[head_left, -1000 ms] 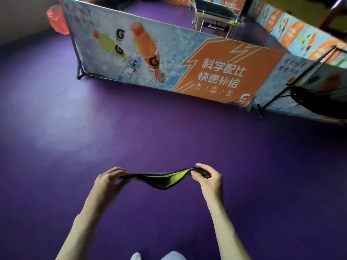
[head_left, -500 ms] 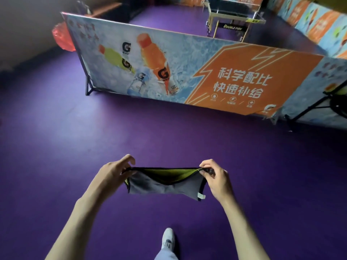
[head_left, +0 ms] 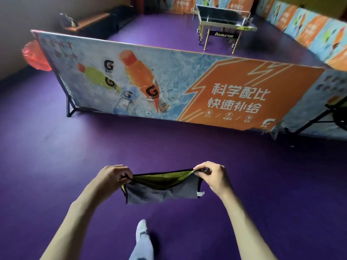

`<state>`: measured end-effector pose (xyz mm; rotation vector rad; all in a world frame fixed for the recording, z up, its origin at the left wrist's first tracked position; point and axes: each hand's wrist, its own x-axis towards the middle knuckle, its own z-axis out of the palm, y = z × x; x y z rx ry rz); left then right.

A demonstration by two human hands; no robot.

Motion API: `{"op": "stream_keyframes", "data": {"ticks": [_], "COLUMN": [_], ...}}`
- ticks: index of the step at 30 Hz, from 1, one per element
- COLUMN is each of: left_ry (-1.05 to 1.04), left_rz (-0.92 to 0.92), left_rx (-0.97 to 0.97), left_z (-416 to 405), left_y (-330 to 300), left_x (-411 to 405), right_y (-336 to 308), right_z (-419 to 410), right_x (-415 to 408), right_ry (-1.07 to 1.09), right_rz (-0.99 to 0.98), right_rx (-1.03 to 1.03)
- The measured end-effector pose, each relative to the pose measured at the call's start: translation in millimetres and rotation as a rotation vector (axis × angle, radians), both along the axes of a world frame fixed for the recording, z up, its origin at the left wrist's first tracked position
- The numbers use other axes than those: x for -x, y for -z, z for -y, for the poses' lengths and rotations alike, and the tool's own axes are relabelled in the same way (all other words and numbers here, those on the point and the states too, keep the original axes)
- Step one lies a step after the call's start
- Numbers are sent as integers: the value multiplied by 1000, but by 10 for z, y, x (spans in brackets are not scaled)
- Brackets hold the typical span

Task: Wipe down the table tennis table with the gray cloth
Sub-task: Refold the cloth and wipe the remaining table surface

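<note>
**Cloth opened out, table still far off**

In the last second I have spread the gray cloth (head_left: pixel 161 192) from a slack, bunched strip into a hanging panel, gray face toward me, yellow-green lining showing at its top edge. My left hand (head_left: pixel 112 178) and right hand (head_left: pixel 213 177) each pinch an upper corner, fingers curled tight on the hem. It looks ready for wiping, but the worktop (head_left: pixel 223 14) stands far right, behind the banner barrier (head_left: pixel 169 85). Open purple floor (head_left: pixel 56 156) lies between; I judge the route must round the barrier's ends.
</note>
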<state>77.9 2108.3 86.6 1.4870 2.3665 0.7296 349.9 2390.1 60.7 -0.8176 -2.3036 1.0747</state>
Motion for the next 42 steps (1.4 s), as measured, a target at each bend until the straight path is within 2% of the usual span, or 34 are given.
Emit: {"op": "stream_keyframes", "data": {"ticks": [9, 19, 26, 30, 35, 38, 39, 40, 42], "left_ry": [-45, 83, 65, 25, -69, -154, -192, -227, -263], "left_rz": [152, 30, -28, -41, -185, -371, -379, -328, -99], "left_rx": [-37, -194, -194, -231, -253, -267, -277, -292, -338], "left_z": [-1850, -3705, -5130, -6060, -7227, -7797, -7959, -8117, -8447], "left_y": [241, -262, -430, -592, -809, -1058, -1140, -1201, -1276], "left_x": [1406, 2928, 3808, 4298, 4934, 5215, 5285, 5376, 5590], "right_y": [-109, -409, -389, -391, -471, -543, -577, -606, -654], "right_z": [-1507, -3159, -4439, -5326, -6319, -6777, -6917, -7043, -7278], "right_x": [1139, 2361, 3187, 3738, 4401, 4742, 4842, 4941, 5147], "right_ry": [124, 300, 322, 319, 253, 209, 190, 167, 110], "right_rz": [49, -51, -143, -149, -145, -156, -152, -140, -105], "right_rx": [82, 58, 160, 143, 148, 163, 177, 183, 182]}}
